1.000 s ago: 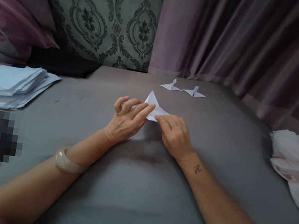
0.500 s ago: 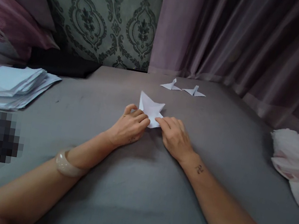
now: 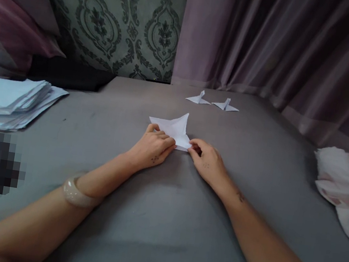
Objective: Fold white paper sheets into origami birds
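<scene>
A partly folded white paper piece [image 3: 174, 129] lies on the grey sheet [image 3: 155, 215] in the middle. My left hand [image 3: 152, 147] presses its fingertips on the paper's left part. My right hand [image 3: 207, 164] pinches the paper's near right edge. One pointed flap of the paper sticks up toward the far side. A pale bangle [image 3: 78, 193] sits on my left wrist.
Two finished white folded paper figures [image 3: 199, 99] [image 3: 226, 106] stand at the far middle. A stack of white paper sheets [image 3: 7, 99] lies at the left. A white and pink cloth [image 3: 344, 191] lies at the right. Pillows [image 3: 9, 27] and a curtain [image 3: 287, 51] bound the back.
The paper has been turned and lowered flatter onto the sheet. My left hand closed down onto it, and my right hand rolled so its wrist mark faces away.
</scene>
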Motion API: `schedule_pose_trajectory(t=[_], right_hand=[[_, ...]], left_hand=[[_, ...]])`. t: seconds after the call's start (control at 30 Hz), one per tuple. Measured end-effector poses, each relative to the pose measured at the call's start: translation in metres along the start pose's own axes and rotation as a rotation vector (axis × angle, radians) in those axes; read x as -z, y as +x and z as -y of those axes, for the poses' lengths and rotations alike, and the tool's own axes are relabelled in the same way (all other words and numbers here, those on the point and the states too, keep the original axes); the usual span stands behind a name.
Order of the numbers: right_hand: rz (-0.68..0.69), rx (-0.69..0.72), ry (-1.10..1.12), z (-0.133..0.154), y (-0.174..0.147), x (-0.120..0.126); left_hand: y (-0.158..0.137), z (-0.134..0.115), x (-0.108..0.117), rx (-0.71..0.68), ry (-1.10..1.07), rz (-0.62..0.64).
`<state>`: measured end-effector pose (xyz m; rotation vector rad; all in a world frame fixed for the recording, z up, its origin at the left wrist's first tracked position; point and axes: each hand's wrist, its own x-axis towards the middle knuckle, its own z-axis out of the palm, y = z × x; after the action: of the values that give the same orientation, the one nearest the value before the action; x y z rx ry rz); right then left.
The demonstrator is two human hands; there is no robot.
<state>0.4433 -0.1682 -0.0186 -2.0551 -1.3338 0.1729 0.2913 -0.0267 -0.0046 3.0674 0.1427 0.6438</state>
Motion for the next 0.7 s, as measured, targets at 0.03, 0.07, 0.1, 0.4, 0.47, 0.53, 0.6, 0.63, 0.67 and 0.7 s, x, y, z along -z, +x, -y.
schedule_pose_trajectory(t=[0.03,0.07,0.1,0.4,0.47,0.53,0.6,0.63,0.67,0.7], right_hand=[[-0.007,-0.019,0.016,0.000,0.001,-0.001],[-0.014,-0.032,0.026,0.000,0.001,-0.002],[-0.025,-0.038,0.031,0.000,0.002,-0.002],[-0.086,0.239,-0.008,-0.004,0.004,-0.008],[-0.021,0.296,-0.013,-0.001,0.002,-0.008],[0.022,0.301,-0.031,0.001,0.000,-0.008],[0.028,0.284,-0.045,0.003,-0.002,-0.008],[0.025,0.280,-0.047,0.003,-0.002,-0.007],[0.026,0.282,-0.048,0.003,-0.002,-0.007],[0.029,0.288,-0.049,0.003,-0.003,-0.007]], left_hand=[[0.002,0.000,0.000,0.000,0.009,0.014],[0.005,0.000,-0.001,0.000,0.019,0.029],[0.007,0.001,-0.002,-0.001,0.032,0.042],[0.015,0.005,-0.007,0.000,0.071,-0.031],[0.014,0.006,-0.008,0.052,0.026,-0.068],[0.011,0.012,-0.008,0.121,-0.053,-0.075],[0.008,0.023,-0.007,0.177,-0.152,-0.030],[0.006,0.029,-0.005,0.183,-0.204,0.010],[0.003,0.036,-0.003,0.180,-0.254,0.045],[0.001,0.042,-0.001,0.174,-0.306,0.087]])
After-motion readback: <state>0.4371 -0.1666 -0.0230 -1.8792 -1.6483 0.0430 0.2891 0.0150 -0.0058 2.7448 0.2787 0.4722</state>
